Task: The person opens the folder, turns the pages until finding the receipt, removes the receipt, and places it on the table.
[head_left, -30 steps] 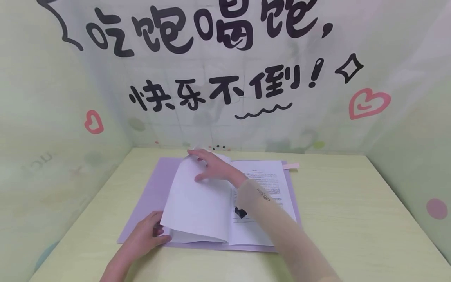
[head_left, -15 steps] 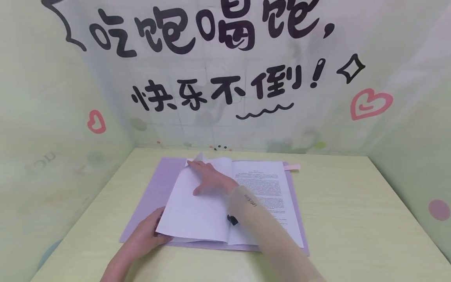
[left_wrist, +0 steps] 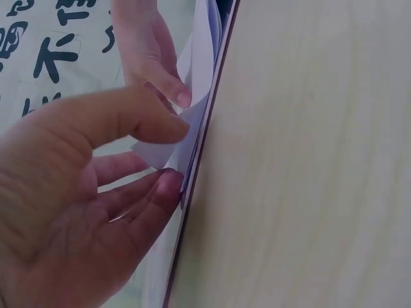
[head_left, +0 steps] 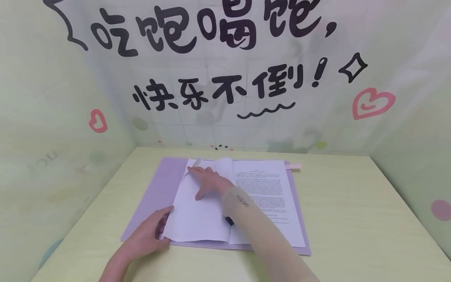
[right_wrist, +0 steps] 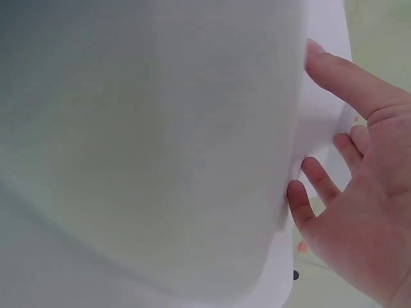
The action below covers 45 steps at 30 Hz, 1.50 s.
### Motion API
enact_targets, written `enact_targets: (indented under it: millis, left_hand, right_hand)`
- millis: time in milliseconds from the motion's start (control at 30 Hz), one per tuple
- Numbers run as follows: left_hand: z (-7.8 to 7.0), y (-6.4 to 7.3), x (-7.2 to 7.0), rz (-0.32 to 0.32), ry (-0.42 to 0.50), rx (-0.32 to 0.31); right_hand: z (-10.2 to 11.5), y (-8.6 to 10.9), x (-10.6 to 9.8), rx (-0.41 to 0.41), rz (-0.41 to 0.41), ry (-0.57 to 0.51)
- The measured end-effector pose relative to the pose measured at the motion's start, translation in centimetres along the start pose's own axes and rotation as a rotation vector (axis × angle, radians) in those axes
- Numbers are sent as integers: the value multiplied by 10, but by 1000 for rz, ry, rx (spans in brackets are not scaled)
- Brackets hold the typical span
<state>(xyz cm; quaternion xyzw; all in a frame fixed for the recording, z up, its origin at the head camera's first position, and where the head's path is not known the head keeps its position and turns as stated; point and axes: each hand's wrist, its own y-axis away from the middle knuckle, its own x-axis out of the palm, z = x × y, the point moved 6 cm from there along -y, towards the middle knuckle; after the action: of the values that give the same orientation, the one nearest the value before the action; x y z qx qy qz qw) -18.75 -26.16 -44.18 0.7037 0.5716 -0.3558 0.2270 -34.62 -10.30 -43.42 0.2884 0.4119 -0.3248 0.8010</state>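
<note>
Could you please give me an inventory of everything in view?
Pale wood-look tabletop: one, yellowish, beneath the folder.
Flat rectangular folder: one, purple, open on the tabletop.
Thin paper sheets: several, white, on the folder; printed right, blank left.
Narrow strip-shaped tab: one, pink, far right edge.
Smooth printed sheeting: whitish-green, behind and both sides.
Bold Chinese characters: two rows, black, rear sheeting.
Outlined hearts: two, pink, sheeting.
Left hand: one, bare, near left sheet corner.
Right hand: one, bare, on the left sheet.
Long sleeve: one, beige, right arm.
</note>
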Motion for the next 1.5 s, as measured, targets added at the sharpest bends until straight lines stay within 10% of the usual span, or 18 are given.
enact_targets:
  millis: [900,1500]
  left_hand:
    - [-1,-3,3,-6,-75,-23]
    - [0,-4,3,-8,-95,-41]
  right_hand:
    - [-2,6,-4,100,43,38]
    - [-7,3,-4,15,60,29]
